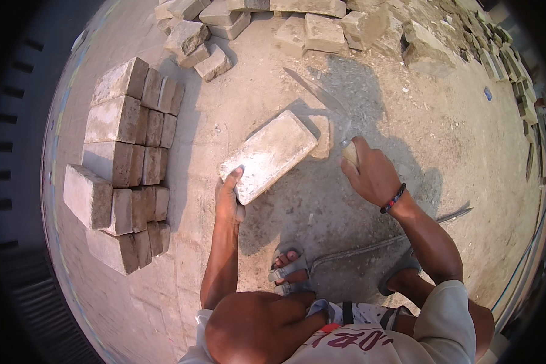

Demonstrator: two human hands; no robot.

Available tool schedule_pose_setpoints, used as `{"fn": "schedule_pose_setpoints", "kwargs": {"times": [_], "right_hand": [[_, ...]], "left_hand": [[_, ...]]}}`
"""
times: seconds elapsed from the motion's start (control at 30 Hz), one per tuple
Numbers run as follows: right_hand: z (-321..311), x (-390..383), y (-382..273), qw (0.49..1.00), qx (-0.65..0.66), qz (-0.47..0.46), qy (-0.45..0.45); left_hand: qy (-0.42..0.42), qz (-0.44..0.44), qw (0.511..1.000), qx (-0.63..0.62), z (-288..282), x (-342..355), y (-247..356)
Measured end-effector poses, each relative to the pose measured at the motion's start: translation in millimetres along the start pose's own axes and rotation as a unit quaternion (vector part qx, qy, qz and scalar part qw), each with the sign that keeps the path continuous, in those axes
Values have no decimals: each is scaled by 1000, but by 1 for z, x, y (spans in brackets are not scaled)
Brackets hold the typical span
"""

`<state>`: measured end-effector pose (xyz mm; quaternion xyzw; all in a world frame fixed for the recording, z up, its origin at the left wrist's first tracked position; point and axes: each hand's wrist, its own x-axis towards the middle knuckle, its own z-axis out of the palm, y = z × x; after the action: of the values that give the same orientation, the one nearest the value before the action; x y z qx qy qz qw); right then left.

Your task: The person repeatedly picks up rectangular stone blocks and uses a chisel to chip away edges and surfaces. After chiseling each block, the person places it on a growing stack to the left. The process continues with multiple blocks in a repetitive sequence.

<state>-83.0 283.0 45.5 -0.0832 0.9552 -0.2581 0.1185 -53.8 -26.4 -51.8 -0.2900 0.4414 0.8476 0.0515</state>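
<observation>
My left hand [229, 197] grips the near left end of a pale rectangular paving block [272, 156], thumb on its top face and fingers hidden below. The block lies tilted, its far end beside or over a smaller block [320, 137] on the ground. My right hand [371, 171] is wrapped round the light handle of a long knife, whose curved, tapering blade [315, 91] points up and left past the block's far end. The blade does not appear to touch the block.
To the left stands a neat stack of paving blocks [112, 121]. Loose blocks [215, 60] and a long heap of rubble [431, 48] run along the far side. A dark bent rod or hose [370, 247] lies near my sandalled feet [289, 270] on the dusty ground.
</observation>
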Motion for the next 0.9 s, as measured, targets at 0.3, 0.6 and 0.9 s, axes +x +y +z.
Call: {"fn": "schedule_pose_setpoints", "kwargs": {"times": [0.3,0.6,0.9], "right_hand": [[-8,22,27,990,-129,17,-46],[2,10,66,989,-104,83,-64],[-13,-14,68,987,-155,27,-18]], "left_hand": [[-1,131,991,38,24,-35,-17],[26,180,974,133,44,-58,-19],[-12,222,959,178,72,-75,-16]]}}
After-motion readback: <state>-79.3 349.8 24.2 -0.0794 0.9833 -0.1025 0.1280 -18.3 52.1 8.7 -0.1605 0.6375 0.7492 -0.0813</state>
